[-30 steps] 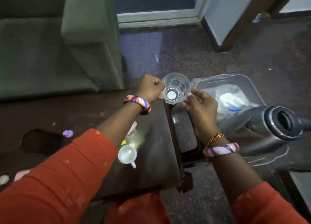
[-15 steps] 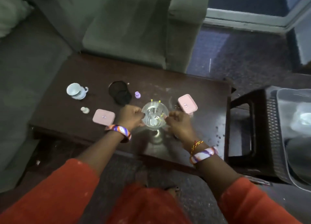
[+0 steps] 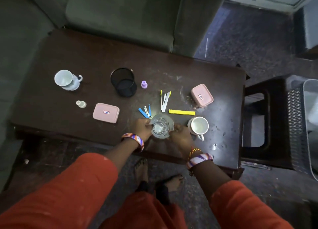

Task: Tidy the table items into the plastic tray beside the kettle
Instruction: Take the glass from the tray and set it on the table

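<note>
Both hands held glass (image 3: 161, 127) between them at near desk (image 3: 189, 70) edge: left hand (image 3: 142, 127) gripped left rim, right hand (image 3: 181, 136) right side. Tray (image 3: 309, 125) lay far right, off desk; right hand nearer.

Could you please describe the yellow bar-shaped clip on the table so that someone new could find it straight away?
Start at the dark wooden table and find the clear glass held at its near edge by both hands. Just beyond and right of the glass, between it and the pink lidded box, lies the yellow clip. It is one closed, straight bar lying flat, unlike the spread yellow-and-white clip beside it.
</note>
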`<state>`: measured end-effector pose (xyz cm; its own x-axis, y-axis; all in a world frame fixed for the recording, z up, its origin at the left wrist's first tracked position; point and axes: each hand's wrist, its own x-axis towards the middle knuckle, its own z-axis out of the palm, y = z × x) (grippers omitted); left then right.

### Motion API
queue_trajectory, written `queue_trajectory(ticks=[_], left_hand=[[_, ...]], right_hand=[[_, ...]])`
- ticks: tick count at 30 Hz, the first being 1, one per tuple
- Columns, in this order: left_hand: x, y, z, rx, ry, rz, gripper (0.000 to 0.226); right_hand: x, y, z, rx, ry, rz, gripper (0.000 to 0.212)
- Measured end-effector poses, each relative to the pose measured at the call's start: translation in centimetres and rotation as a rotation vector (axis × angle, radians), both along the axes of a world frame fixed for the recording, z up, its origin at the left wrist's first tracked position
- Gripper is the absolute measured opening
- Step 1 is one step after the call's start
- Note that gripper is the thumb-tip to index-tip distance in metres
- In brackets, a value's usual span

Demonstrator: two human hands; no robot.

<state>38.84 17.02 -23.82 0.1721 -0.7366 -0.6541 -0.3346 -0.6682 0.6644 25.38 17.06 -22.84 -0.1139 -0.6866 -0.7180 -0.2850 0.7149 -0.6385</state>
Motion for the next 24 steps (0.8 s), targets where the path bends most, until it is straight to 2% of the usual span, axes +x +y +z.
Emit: queue_trajectory(ticks=[1, 6, 8, 10, 13, 15, 17, 20, 24], left_hand=[[0.1, -0.3, -0.4, -0.001, -0.015, -0.035, 0.036], [-0.3, -0.9, -0.5, -0.018, -0.090, -0.180, 0.023], [-0.6, -0.9, 0.0, -0.032, -0.105, -0.181, 0.031], [-0.8, -0.8, 1.3, -0.049, -0.211, -0.148, 0.039], [-1.3, -0.4, 4.4, -0.222, -0.293, -0.189, 0.032], [-2.1, -0.3, 6.5, -0.314, -0.208, -0.329, 0.025], [-3.4, -1.0, 8.6, -0.309, -0.161, -0.564, 0.022], [-6.4, -2.8, 12.0, -0.303, -0.184, -0.893, 0.023], [-11.4, -5.2, 16.6, -0.463, -0.267, -1.093, 0.024]], right_hand=[[0.2, 0.0, -0.4, -0.009, 0.010, -0.007, 0.034], [0.5, -0.2, -0.9, -0.042, -0.010, -0.086, 0.041], [0.5, -0.2, -0.7, -0.030, -0.051, -0.127, 0.042], [0.3, 0.0, 0.1, -0.007, -0.051, -0.161, 0.043], [-0.2, 0.5, 2.7, 0.032, -0.052, -0.151, 0.021], [-1.1, 0.6, 4.9, 0.029, -0.058, -0.090, 0.030], [-2.5, 0.7, 7.3, 0.008, -0.100, -0.019, 0.029], [-5.2, 0.5, 11.2, -0.057, -0.086, 0.053, 0.025], [-10.0, 0.3, 15.9, -0.173, 0.029, 0.045, 0.024]])
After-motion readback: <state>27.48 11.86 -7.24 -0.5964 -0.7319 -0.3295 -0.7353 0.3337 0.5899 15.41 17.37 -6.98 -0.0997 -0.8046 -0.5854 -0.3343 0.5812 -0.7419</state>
